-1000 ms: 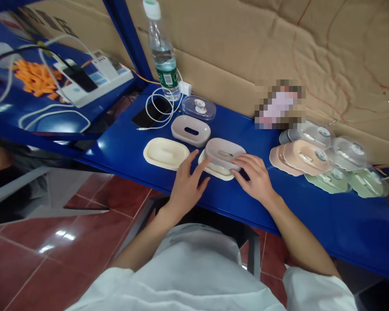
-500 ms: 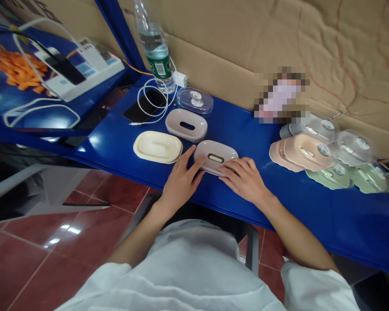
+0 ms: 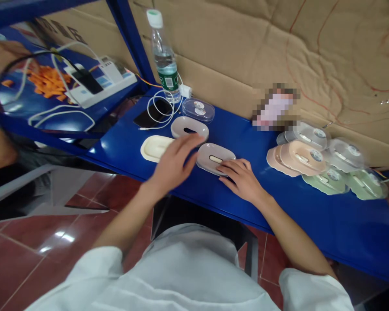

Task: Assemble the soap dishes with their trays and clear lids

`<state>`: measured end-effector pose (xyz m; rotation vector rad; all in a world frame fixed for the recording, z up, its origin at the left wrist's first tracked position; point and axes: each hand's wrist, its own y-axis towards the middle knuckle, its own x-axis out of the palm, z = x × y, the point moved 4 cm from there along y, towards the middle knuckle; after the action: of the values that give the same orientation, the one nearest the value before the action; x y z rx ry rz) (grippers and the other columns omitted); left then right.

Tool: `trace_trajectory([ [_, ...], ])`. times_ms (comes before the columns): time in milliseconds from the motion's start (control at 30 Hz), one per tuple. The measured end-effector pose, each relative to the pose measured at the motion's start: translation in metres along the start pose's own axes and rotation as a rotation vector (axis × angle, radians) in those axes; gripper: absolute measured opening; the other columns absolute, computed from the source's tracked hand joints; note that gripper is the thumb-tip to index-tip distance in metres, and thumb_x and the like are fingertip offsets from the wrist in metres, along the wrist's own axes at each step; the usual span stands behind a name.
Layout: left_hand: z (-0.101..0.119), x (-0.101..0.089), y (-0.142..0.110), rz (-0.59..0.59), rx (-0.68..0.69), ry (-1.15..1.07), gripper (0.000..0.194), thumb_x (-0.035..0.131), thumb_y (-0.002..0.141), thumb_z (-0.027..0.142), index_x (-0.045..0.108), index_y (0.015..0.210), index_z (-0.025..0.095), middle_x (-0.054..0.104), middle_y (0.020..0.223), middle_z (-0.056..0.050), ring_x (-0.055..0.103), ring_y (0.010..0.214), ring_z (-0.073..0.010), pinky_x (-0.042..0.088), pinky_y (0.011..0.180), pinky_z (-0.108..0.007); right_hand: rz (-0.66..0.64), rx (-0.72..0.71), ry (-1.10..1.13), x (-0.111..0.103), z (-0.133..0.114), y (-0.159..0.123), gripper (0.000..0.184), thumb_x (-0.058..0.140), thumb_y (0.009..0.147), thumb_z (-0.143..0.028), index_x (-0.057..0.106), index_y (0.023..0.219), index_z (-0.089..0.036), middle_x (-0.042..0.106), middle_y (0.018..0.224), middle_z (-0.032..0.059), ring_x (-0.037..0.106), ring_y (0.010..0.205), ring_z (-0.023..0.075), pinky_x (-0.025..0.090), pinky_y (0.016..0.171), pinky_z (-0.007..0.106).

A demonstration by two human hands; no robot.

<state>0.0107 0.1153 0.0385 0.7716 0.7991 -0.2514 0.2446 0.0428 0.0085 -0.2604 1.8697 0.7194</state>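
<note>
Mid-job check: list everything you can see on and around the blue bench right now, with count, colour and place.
soap dish with slot: 1, grey-pink, bench front centre.
second slotted dish: 1, grey-pink, behind it.
cream tray: 1, cream, left of the dishes, partly hidden.
clear lid: 1, transparent, near the wall.
water bottle: 1, clear, green label, back left.
phone: 1, black, under a white cable.
packed dishes: several, peach, green and clear, bench right.
power strip: 1, white, left shelf.
left hand: open, over the cream tray.
right hand: fingers on the front dish.
</note>
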Motion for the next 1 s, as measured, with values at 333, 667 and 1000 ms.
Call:
trace_trajectory([
  [333,-0.149,0.040,0.177,-0.580,-0.015,0.247,0.064,0.075,0.094,0.024,0.057,0.154,0.013,0.056,0.163,-0.015,0.056,0.147,-0.0272,0.041,0.125,-0.043,0.052,0.021,-0.074,-0.005,0.011,-0.002,0.034,0.056,0.111,-0.042,0.073,0.132,-0.022,0.070,0.144,0.0141,0.060,0.138,0.0311,0.044,0.113,0.051],
  [667,-0.069,0.011,0.113,-0.243,0.226,0.163,0.045,0.054,0.113,0.034,0.057,0.157,0.026,0.058,0.163,-0.009,0.053,0.154,-0.0270,0.033,0.133,-0.053,0.176,0.103,-0.016,0.002,0.014,-0.008,0.093,0.062,0.108,-0.048,0.001,0.176,-0.029,0.030,0.175,0.0243,0.040,0.160,0.0386,0.044,0.121,0.063],
  [1000,-0.014,0.022,0.046,-0.149,0.394,0.089,0.043,0.052,0.114,0.031,0.058,0.156,0.023,0.061,0.160,-0.010,0.054,0.154,-0.0285,0.049,0.125,-0.050,0.215,0.153,0.004,0.003,0.016,-0.008,0.108,0.070,0.103,-0.041,-0.011,0.175,-0.039,0.004,0.184,0.0142,0.020,0.169,0.0414,0.036,0.128,0.070],
])
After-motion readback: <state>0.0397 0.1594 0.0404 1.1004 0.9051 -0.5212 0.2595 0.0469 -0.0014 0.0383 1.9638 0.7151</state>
